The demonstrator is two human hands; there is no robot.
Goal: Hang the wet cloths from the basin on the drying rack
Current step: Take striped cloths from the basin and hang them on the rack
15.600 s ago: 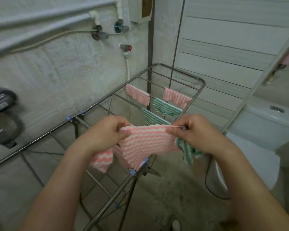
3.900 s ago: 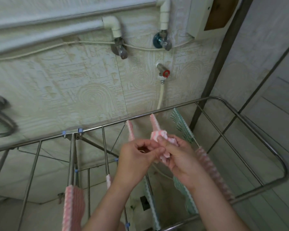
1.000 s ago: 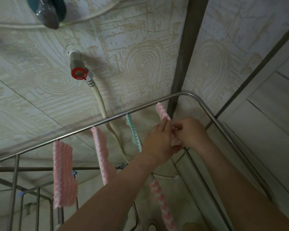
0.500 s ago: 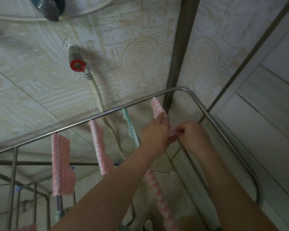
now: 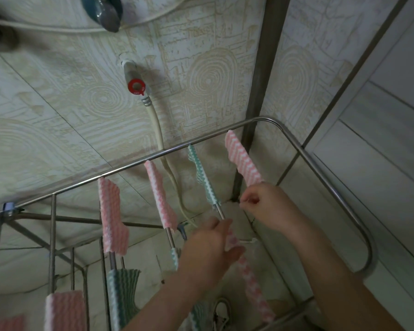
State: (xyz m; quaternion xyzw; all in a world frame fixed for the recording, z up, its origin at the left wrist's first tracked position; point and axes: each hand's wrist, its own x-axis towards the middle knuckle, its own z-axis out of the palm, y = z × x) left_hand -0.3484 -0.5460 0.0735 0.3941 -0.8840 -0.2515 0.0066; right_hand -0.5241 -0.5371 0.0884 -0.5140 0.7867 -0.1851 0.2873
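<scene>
Pink cloth (image 5: pixel 243 161) draped on rack (image 5: pixel 320 168) | right hand (image 5: pixel 268 204) curled beneath | left hand (image 5: pixel 210 249) lower

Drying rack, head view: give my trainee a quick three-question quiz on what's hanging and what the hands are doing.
1. True or false: every cloth on the drying rack is pink.
2. Which hand touches the pink cloth nearest the rack's rounded corner: A left, B right?
3. Fill in: the wall valve has a ____ handle.

Key: 1 false, one is the green cloth. 2 B, the right hand. 3 red.
</scene>
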